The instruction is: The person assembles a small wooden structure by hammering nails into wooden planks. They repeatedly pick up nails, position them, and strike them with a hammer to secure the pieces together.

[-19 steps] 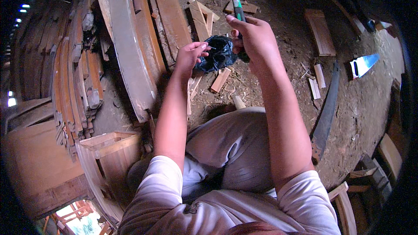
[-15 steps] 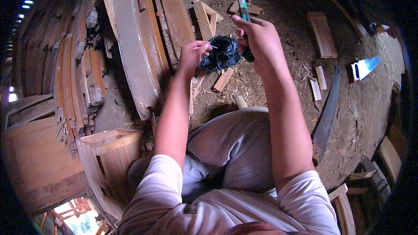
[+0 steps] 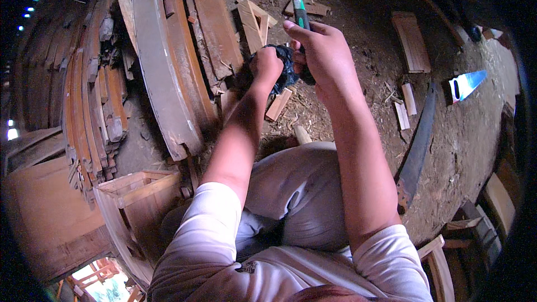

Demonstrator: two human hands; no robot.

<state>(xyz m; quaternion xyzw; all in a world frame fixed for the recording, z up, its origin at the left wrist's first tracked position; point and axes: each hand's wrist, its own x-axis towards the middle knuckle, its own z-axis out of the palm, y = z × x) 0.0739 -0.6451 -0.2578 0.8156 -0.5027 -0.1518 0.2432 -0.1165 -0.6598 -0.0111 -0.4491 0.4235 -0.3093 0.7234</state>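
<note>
My right hand [image 3: 324,59] is closed round the lower handle of a claw hammer [image 3: 298,3] with a green and black grip. The hammer's head points away from me. My left hand [image 3: 266,67] is curled over a crumpled black plastic bag [image 3: 288,67] in front of me. Its fingers point down into the bag, and whatever they hold is hidden. Just below the bag lies a short wooden block [image 3: 279,104]. Beyond the left hand rests a small frame of pale wood pieces [image 3: 253,27].
Long boards [image 3: 162,61] and stacked timber [image 3: 92,100] fill the left side. A wooden box frame [image 3: 148,190] stands near my left. On the dirt floor at right lie a large dark handsaw [image 3: 418,151], a smaller handsaw [image 3: 467,85] and a flat board [image 3: 411,42].
My left hand has moved right and down onto the black bag; a thin pale piece showed in its pinch before and is now out of sight. The right hand keeps the hammer.
</note>
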